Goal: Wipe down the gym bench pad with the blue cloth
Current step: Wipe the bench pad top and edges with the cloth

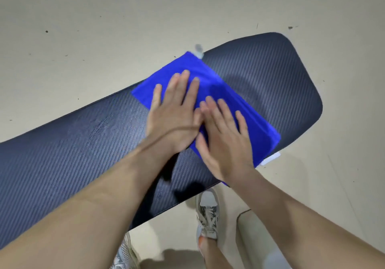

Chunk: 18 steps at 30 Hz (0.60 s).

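A long dark bench pad [270, 76] with a ribbed, carbon-weave surface runs diagonally from lower left to upper right. A bright blue cloth [239, 101] lies flat across its width near the right end. My left hand [175, 114] presses flat on the cloth's left half, fingers spread. My right hand [225, 141] lies flat beside it on the cloth's near half, fingers apart and slightly blurred. Both palms cover the cloth's middle. A small white tag [270, 158] sticks out at the cloth's near right corner.
The pale beige floor [104, 28] surrounds the pad on all sides. My two feet in grey-white sneakers [208, 212] stand on the floor just at the pad's near edge. A small grey-white object [199, 50] shows at the cloth's far corner.
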Each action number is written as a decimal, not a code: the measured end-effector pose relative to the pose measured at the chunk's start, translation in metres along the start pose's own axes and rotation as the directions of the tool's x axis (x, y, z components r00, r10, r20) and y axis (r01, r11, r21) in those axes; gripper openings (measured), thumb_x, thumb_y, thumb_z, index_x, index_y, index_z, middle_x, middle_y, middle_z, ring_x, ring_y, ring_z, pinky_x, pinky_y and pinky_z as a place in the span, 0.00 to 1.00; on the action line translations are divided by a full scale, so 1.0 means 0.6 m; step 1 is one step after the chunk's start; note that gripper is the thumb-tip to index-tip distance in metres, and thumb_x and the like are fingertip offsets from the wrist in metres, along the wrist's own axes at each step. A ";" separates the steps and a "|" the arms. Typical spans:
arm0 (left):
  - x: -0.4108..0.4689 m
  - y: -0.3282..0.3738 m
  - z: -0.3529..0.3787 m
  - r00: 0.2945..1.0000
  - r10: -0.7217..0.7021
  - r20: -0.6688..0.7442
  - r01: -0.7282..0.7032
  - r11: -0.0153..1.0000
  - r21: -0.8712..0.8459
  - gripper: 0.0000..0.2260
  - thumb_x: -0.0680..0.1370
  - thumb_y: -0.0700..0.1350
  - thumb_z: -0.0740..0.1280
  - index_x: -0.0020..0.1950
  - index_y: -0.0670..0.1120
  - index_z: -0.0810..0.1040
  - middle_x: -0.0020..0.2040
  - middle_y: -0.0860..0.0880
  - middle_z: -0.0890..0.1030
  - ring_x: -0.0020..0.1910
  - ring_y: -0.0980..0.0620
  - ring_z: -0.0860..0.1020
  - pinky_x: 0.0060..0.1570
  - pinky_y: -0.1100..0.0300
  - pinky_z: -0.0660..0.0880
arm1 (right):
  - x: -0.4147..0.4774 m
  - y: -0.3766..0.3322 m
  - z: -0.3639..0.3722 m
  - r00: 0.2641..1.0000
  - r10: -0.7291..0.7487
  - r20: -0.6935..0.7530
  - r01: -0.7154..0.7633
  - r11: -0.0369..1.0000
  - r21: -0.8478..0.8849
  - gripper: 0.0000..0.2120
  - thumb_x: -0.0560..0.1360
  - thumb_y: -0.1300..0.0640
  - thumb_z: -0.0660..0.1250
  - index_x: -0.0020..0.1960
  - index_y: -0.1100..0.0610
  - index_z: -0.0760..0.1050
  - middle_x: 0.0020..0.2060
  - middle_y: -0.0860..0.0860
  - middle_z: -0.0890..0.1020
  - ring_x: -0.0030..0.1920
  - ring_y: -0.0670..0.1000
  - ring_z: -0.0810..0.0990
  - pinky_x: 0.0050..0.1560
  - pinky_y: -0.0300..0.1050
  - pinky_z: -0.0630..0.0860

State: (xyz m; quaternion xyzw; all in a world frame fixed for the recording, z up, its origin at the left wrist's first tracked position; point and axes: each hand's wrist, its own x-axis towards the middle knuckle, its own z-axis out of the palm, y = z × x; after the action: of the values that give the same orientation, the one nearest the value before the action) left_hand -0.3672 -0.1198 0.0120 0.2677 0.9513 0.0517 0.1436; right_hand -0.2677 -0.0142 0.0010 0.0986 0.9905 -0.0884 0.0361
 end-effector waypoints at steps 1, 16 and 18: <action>0.015 0.020 0.005 1.000 0.020 0.003 -0.020 1.000 -0.018 0.28 0.80 0.56 0.50 0.78 0.49 0.49 0.79 0.49 0.47 0.77 0.51 0.45 0.73 0.45 0.43 | -0.002 0.012 0.000 0.999 0.054 -0.006 -0.054 0.999 -0.007 0.29 0.78 0.44 0.56 0.77 0.52 0.60 0.77 0.47 0.61 0.77 0.48 0.58 0.74 0.53 0.55; -0.119 -0.177 0.014 0.981 0.188 -0.051 -0.187 0.982 0.022 0.26 0.79 0.57 0.51 0.77 0.51 0.57 0.78 0.51 0.55 0.77 0.52 0.52 0.74 0.46 0.50 | -0.073 -0.225 0.042 0.973 0.226 0.040 -0.225 0.974 -0.027 0.29 0.78 0.46 0.50 0.77 0.56 0.58 0.77 0.51 0.61 0.77 0.51 0.58 0.73 0.57 0.53; -0.150 -0.224 0.006 0.985 0.174 -0.020 -0.173 0.985 0.028 0.27 0.79 0.58 0.50 0.77 0.51 0.55 0.79 0.52 0.54 0.77 0.53 0.51 0.74 0.46 0.49 | -0.082 -0.284 0.052 0.974 0.222 0.044 -0.221 0.975 -0.030 0.29 0.78 0.46 0.50 0.77 0.56 0.59 0.77 0.51 0.61 0.77 0.51 0.58 0.73 0.57 0.54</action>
State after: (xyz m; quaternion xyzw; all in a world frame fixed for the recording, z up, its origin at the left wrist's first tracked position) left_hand -0.3591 -0.2813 0.0072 0.3507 0.9266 0.0546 0.1242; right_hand -0.2524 -0.1933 0.0034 0.2057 0.9733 -0.0736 0.0702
